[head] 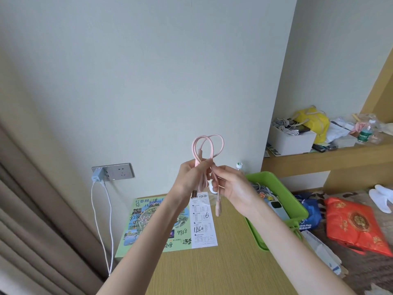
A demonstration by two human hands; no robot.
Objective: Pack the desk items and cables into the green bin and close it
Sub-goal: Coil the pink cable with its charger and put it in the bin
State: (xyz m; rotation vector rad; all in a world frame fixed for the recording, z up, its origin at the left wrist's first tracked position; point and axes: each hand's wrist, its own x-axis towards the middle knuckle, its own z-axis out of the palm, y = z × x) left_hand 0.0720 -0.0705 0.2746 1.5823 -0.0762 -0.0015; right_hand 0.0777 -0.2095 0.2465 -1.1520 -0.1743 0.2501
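A pink braided cable (209, 143) is looped above my hands, held up in front of the wall over the desk. My left hand (192, 176) grips the bundled loops. My right hand (230, 184) pinches a strand of the same cable, and its pink plug end (218, 207) dangles below. The green bin (274, 184) stands open at the desk's right edge, just right of my right hand, with grey cables and small items inside it.
A printed map sheet (170, 224) lies on the wooden desk (212, 269). A charger (96, 175) sits in the wall socket with white cables hanging down. Curtain at left. Shelf with a white box (291, 139) at right; red bag (357, 224) and slippers on the floor.
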